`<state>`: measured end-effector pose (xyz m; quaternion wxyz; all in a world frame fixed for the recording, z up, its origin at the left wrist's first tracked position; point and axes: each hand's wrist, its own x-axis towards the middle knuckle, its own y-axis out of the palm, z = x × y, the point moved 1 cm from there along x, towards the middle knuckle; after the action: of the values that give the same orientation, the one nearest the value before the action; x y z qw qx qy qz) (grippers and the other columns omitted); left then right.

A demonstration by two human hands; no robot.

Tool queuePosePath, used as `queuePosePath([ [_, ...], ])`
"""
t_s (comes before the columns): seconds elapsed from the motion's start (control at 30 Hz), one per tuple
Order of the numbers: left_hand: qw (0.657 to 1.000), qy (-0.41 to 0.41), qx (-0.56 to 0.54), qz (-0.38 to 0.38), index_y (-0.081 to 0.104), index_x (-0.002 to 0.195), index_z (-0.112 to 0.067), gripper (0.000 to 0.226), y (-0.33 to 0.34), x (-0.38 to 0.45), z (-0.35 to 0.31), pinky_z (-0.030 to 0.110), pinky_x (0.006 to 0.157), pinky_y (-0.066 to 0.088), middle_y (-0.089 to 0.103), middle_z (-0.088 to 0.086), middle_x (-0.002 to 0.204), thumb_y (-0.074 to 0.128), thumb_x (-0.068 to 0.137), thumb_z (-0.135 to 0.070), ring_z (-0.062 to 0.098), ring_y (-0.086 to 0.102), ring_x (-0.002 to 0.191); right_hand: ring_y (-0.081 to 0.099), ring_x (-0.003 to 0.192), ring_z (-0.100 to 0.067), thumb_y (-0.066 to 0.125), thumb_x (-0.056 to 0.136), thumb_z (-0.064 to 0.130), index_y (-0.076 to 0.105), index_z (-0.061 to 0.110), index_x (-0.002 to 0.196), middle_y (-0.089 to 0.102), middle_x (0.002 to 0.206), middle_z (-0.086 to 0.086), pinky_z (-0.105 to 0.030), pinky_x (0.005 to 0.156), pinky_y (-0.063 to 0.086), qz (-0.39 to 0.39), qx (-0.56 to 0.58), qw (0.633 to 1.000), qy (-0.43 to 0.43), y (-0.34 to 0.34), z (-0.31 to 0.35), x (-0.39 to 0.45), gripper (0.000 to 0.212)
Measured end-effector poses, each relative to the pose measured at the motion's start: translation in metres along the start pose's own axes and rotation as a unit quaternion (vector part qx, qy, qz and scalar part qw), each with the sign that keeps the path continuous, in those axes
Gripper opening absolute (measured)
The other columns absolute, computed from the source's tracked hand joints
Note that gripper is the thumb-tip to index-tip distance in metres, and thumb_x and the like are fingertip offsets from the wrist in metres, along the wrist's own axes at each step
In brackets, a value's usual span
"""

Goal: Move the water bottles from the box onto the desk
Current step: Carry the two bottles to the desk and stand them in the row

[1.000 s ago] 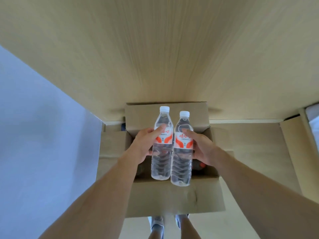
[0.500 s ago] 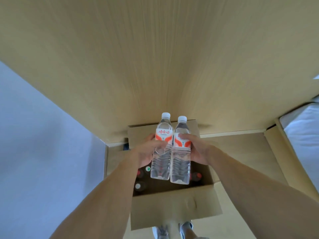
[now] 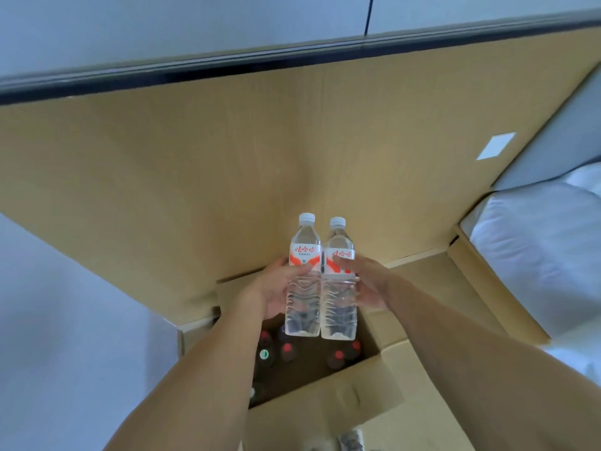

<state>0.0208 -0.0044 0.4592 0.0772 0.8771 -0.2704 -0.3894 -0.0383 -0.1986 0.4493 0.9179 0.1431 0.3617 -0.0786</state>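
The left hand (image 3: 271, 292) was curled round the left water bottle (image 3: 303, 278), thumb across the front just under the label, fingers wrapped behind. This bottle was clear plastic with a white screw cap, a white label bearing red characters over orange-red curved panels, and a ribbed lower body; it appeared full of clear liquid. It stood upright in the air, raised above the open box (image 3: 325, 408) and in front of the wood-grain worktop (image 3: 227, 157), not resting on either.

Pressed side by side against it, bodies touching, was the right water bottle (image 3: 338, 281), of the same make: white cap, same red-lettered label, same ribbed clear body, likewise upright and clear of the box. The right hand (image 3: 370, 284) gripped it at label height, thumb on the front, fingers round the far side.

Below the bottles, the cardboard box stood on the floor with its flaps open. Inside were dark bottles (image 3: 287, 351) with red caps, and one with a green-marked white cap; their bodies were too shadowed to describe.

Further right, a small white card (image 3: 496, 145) lay near the worktop's edge, and a white bed (image 3: 536, 255) stood beside the worktop.
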Motion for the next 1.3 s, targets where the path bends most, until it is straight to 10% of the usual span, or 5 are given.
queuePosePath([
  [0.13, 0.998, -0.005, 0.042, 0.037, 0.057, 0.131, -0.009, 0.05, 0.042, -0.002, -0.002, 0.045, 0.077, 0.059, 0.075, 0.016, 0.109, 0.075, 0.085, -0.016, 0.03, 0.074, 0.09, 0.073, 0.097, -0.032, 0.081, 0.078, 0.022, 0.065, 0.013, 0.117, 0.075, 0.108, -0.013, -0.044, 0.072, 0.06, -0.022, 0.039, 0.999, -0.012, -0.036, -0.002, -0.031, 0.043],
  [0.33, 0.985, -0.001, 0.124, 0.118, 0.056, 0.133, -0.012, 0.057, 0.122, 0.001, 0.012, 0.061, 0.104, 0.047, 0.071, 0.018, 0.121, 0.081, 0.081, -0.017, 0.039, 0.068, 0.112, 0.067, 0.112, -0.031, 0.086, 0.071, 0.016, 0.062, 0.014, 0.125, 0.073, 0.116, -0.01, -0.051, 0.1, 0.05, -0.058, 0.065, 0.995, -0.051, -0.11, -0.022, -0.092, 0.059],
  [0.73, 0.938, -0.013, 0.251, 0.239, 0.062, 0.13, -0.017, 0.048, 0.356, -0.036, 0.135, 0.063, 0.11, 0.039, 0.068, 0.015, 0.128, 0.077, 0.085, -0.022, 0.038, 0.059, 0.125, 0.071, 0.103, -0.029, 0.085, 0.069, 0.022, 0.066, 0.012, 0.122, 0.074, 0.114, -0.012, -0.047, 0.093, 0.056, -0.213, 0.198, 0.947, -0.136, -0.272, -0.148, -0.303, 0.057],
  [0.87, 0.912, -0.04, 0.289, 0.289, 0.067, 0.121, -0.014, 0.032, 0.437, -0.065, 0.202, 0.069, 0.1, 0.046, 0.071, 0.018, 0.117, 0.074, 0.09, -0.019, 0.036, 0.068, 0.1, 0.068, 0.11, -0.034, 0.081, 0.078, 0.018, 0.065, 0.01, 0.124, 0.071, 0.119, -0.015, -0.051, 0.1, 0.052, -0.279, 0.237, 0.918, -0.154, -0.312, -0.213, -0.392, 0.05],
  [1.3, 0.765, -0.116, 0.402, 0.49, 0.059, 0.133, -0.007, 0.047, 0.659, -0.214, 0.413, 0.07, 0.102, 0.043, 0.064, 0.027, 0.129, 0.074, 0.088, -0.009, 0.047, 0.062, 0.118, 0.07, 0.101, -0.031, 0.078, 0.083, 0.019, 0.066, 0.006, 0.123, 0.073, 0.115, -0.015, -0.044, 0.082, 0.058, -0.519, 0.383, 0.74, -0.189, -0.342, -0.414, -0.665, 0.044],
])
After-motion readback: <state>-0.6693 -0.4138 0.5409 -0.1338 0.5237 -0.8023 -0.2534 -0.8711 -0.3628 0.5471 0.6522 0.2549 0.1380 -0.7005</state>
